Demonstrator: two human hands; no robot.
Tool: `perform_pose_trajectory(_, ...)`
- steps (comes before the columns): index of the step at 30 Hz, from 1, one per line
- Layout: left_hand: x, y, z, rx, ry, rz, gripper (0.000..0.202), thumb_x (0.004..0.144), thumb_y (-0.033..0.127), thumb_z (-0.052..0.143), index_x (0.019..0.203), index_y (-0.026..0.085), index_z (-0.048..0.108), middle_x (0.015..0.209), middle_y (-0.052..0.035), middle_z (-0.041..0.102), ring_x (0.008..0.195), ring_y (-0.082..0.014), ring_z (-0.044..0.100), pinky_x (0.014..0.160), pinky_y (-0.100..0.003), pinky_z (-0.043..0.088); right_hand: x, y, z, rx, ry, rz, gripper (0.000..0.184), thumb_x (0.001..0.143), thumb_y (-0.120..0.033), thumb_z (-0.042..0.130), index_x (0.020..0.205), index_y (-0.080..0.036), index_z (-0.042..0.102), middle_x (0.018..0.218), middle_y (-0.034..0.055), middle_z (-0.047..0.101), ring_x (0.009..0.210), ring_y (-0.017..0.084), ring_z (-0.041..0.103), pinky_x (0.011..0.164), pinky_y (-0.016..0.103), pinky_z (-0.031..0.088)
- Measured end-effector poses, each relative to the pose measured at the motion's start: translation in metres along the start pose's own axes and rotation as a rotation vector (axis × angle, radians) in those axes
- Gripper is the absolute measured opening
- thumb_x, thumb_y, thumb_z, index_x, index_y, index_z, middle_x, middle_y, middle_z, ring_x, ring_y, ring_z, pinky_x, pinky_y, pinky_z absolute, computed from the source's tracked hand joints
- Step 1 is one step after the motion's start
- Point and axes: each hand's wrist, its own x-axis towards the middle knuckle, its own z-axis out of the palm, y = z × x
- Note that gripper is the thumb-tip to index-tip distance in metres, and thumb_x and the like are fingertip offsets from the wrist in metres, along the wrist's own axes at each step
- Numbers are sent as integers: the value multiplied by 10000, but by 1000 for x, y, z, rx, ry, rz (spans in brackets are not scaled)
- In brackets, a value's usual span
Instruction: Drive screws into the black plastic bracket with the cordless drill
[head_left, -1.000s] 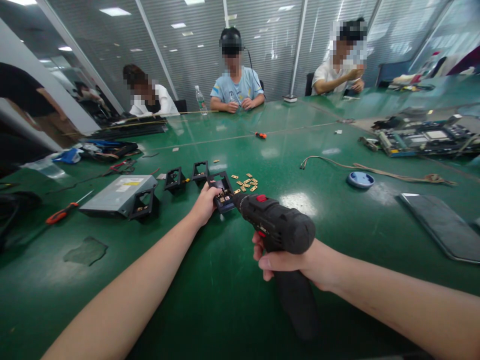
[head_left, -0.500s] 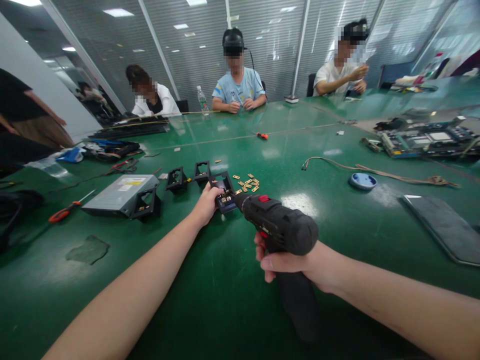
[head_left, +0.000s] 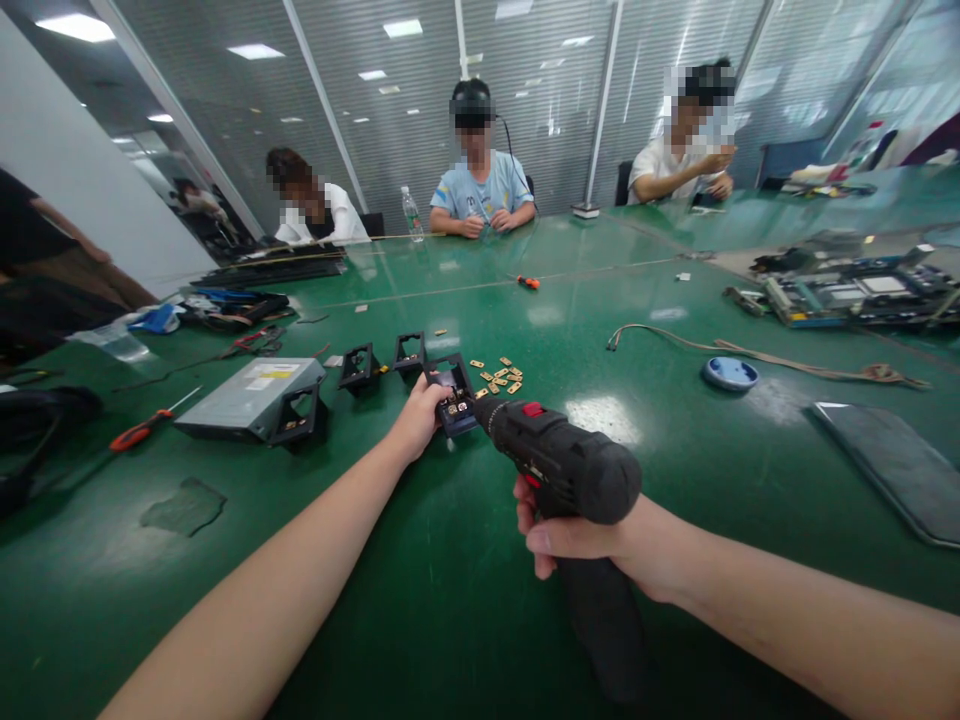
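Nothing has shifted: left hand still clamps the black bracket, right hand the drill. Under both, green table; beyond, 3 seated people, glass walls.

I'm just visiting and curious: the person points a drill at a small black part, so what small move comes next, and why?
Probably squeeze the trigger, bit held straight. The right hand grips the drill, its tip seems to meet the small black part, and the left hand steadies that part on the table.
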Motion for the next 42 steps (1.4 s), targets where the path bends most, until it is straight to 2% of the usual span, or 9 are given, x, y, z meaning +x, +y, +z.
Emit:
perform_pose_trajectory(16, 0, -1, -3, -20, 7, -40, 462, 657, 323, 720, 1092, 249, 582, 940, 14, 693, 855, -203, 695, 780, -351, 595, 6, 18, -10, 42, -60, -21, 493, 718, -286, 999, 1069, -162, 677, 853, 10, 742, 640, 170, 749, 638, 298, 585)
perform_pose_trajectory(28, 3, -4, -5, -15, 5, -38, 472, 661, 338, 725, 1098, 255, 569, 956, 7, 698, 852, -217, 705, 784, -370, 592, 2, 9, -6, -8, -11, -7, 500, 684, -313, 1007, 1029, -158, 679, 851, 17, 738, 619, 176, 739, 631, 315, 583)
perform_pose_trajectory(42, 6, -8, -7, -15, 2, -32, 462, 658, 344, 724, 1085, 257, 572, 926, 16, 692, 821, -208, 698, 769, -362, 592, 3, 10, -4, 20, -22, 7, 492, 672, -312, 1008, 1007, -159, 682, 824, 10, 735, 612, 173, 732, 613, 300, 560)
